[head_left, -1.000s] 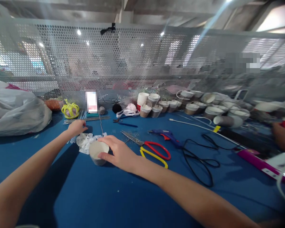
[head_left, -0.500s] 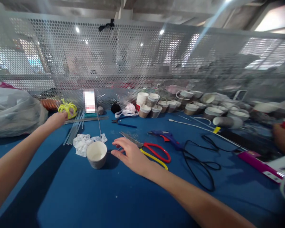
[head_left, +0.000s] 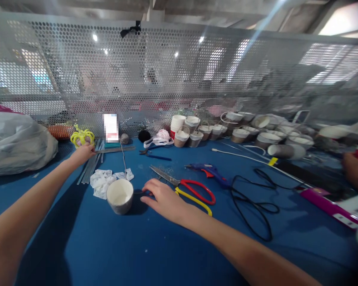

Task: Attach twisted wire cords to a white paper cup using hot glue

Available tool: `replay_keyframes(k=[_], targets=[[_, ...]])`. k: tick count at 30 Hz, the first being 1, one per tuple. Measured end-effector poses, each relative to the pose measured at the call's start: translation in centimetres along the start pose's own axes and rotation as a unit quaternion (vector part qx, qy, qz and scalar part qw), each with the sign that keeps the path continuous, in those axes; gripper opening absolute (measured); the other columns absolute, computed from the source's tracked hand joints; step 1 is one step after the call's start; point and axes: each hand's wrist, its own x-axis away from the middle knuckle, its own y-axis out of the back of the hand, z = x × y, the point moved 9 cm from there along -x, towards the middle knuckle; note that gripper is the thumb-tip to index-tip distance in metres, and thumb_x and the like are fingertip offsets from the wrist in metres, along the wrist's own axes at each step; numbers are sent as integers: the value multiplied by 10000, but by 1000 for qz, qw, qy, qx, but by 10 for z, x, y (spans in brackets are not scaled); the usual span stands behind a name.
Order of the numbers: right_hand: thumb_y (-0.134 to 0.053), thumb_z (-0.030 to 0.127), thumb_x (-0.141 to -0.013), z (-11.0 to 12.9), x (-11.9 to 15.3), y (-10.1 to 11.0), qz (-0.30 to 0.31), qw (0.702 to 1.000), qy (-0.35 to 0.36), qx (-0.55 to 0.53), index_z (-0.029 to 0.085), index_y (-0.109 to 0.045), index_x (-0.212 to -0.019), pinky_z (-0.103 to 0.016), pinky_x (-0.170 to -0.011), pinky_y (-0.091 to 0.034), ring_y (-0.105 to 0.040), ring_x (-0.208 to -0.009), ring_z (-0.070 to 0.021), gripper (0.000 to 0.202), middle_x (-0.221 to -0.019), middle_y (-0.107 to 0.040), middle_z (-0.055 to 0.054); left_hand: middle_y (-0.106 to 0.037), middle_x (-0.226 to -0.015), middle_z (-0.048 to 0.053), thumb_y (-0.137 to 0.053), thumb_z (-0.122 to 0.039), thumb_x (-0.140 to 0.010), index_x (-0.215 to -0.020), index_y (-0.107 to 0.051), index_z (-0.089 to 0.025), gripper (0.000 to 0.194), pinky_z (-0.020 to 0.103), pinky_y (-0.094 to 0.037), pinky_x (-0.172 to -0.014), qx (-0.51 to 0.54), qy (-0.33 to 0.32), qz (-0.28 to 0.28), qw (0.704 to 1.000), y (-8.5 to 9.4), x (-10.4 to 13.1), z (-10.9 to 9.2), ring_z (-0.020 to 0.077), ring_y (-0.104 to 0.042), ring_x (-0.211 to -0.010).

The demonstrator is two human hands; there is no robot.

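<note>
the left hand (head_left: 82, 153) is stretched far across the blue desk (head_left: 113, 246), with its fingertips at the near side of a yellow looped ornament (head_left: 81, 137); whether the grip is closed on anything cannot be told, since the fingers are small and partly hidden. a bundle of thin clear sticks (head_left: 91, 167) is seen lying just beside that hand. the right hand (head_left: 164, 198) is laid flat on the desk with its fingers loosely spread and nothing pinched; its fingertips lie just right of a white paper cup (head_left: 119, 196), apart from it. the cup is stood upright, mouth up, near the middle of the desk, and a crumpled piece of white lace (head_left: 103, 181) is found just behind it. scissors (head_left: 185, 186) with red and yellow handles are laid right beside the right hand, blades pointing away to the left. a blue glue gun (head_left: 210, 172) is placed beyond them, with a black cord (head_left: 256, 208) coiled to the right. a crowd of paper cups (head_left: 226, 131) is ranged along the perforated metal screen (head_left: 179, 79) at the back. a white plastic bag (head_left: 14, 143) is heaped at the far left. another person's hand (head_left: 355, 169) is seen at the right edge.
</note>
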Motion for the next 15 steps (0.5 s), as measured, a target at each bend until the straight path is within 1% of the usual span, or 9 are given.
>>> replay_keyframes(k=[3,5,6,8,9,11,13,14,15], targets=[[-534,266,-769,-5,-4,9,-36,998,-15,-56,140,-604,-880,-319,-699,-455,-547,-731,-144,182,-896,-581,-86,-571,-971,155,-394,-296,-791,-899,-590,-100,297,348,-412,-762,40,1,-50,998,26,5,-31,271,-527,-922],[-524,301,-773,-11,-7,25,-82,986,-46,-137,133,-581,-932,-294,-615,-468,-537,-664,-126,239,-866,-585,-81,-598,-901,109,-317,-297,-817,-884,-601,-117,343,300,-423,-728,76,-18,-63,995,52,18,-61,217,-546,-851],[-521,324,-772,-13,-8,35,-110,973,-60,-193,130,-556,-983,-276,-566,-470,-535,-650,-122,290,-869,-583,-82,-612,-831,78,-300,-321,-824,-890,-603,-125,367,265,-432,-666,111,-37,-56,991,65,28,-78,185,-557,-769],[-518,347,-770,-10,-9,57,-154,931,-59,-327,150,-473,-1108,-245,-477,-463,-532,-606,-101,394,-952,-561,-84,-594,-643,9,-268,-404,-828,-892,-609,-161,424,205,-404,-503,172,-81,-19,982,90,55,-115,118,-518,-542],[-524,343,-767,-5,-9,69,-175,904,-45,-387,172,-454,-1129,-234,-465,-462,-533,-604,-92,406,-996,-550,-77,-567,-576,-6,-303,-431,-809,-863,-619,-166,416,196,-371,-445,227,-106,31,968,96,69,-134,101,-475,-465],[-505,345,-780,9,-4,93,-211,853,3,-476,191,-514,-1043,-210,-434,-446,-528,-566,-72,305,-973,-569,-50,-550,-522,-23,-397,-460,-762,-781,-636,-192,359,186,-348,-414,294,-155,117,936,106,98,-166,87,-446,-419],[-488,338,-793,19,2,105,-200,834,19,-514,158,-580,-882,-199,-421,-436,-533,-524,-74,221,-767,-599,-27,-563,-509,-23,-407,-462,-766,-754,-640,-204,348,190,-365,-424,329,-168,182,911,107,119,-180,86,-451,-405],[-483,331,-798,20,5,109,-191,831,13,-523,149,-590,-824,-197,-414,-433,-536,-508,-78,213,-692,-593,-19,-580,-526,-16,-392,-465,-777,-768,-639,-206,358,196,-384,-439,346,-171,201,901,105,125,-181,96,-473,-420],[-482,324,-802,18,10,112,-184,828,-1,-529,143,-593,-781,-196,-407,-430,-537,-492,-81,213,-640,-585,-13,-606,-578,-2,-385,-464,-785,-805,-639,-209,361,205,-415,-485,355,-173,201,897,103,127,-179,116,-521,-487]])
